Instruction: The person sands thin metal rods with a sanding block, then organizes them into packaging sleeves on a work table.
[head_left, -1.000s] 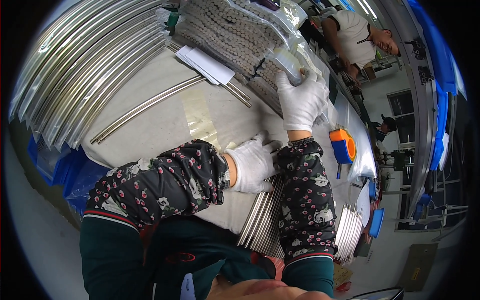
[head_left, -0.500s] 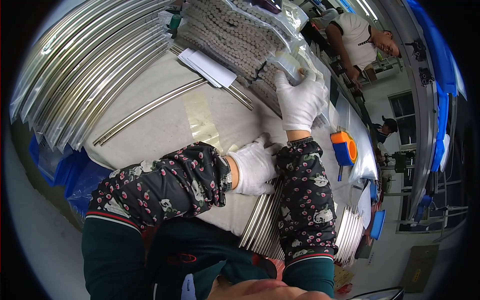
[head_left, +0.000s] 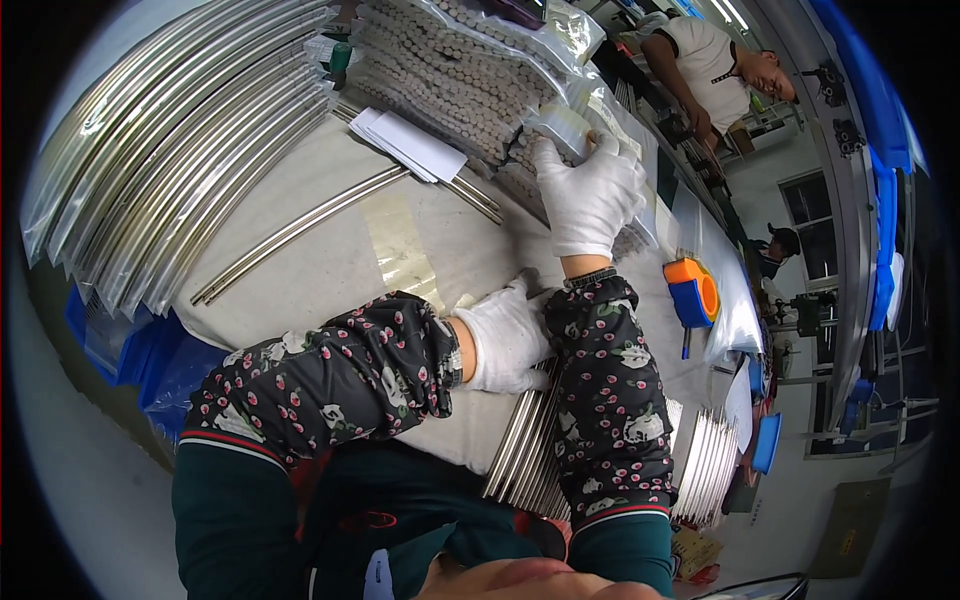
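My right hand (head_left: 592, 205), in a white glove, reaches to the near edge of a bagged stack of tubes. Its thumb and fingers close round a piece of clear plastic packaging (head_left: 560, 125); what lies inside it cannot be made out. Lower down, my left hand (head_left: 503, 342), also gloved, lies with thumb and fingers apart at the upper ends of a bundle of metal tubes (head_left: 522, 450). The right sleeve hides some of its fingertips and part of that bundle. Beyond my hands, plastic-wrapped tubes (head_left: 440, 75) show their round ends in rows.
Long bagged tubes (head_left: 170, 150) fill the left side. Two loose tubes (head_left: 300, 235) lie on the pale cloth beside white papers (head_left: 408, 143). To the right are an orange and blue tape dispenser (head_left: 692, 293) and more tubes (head_left: 706, 465). A co-worker (head_left: 700, 70) is at the far right.
My right hand has shifted slightly left and toward me, its fingers still at the clear plastic. The left hand stays almost where it was. The whole view has tilted a little.
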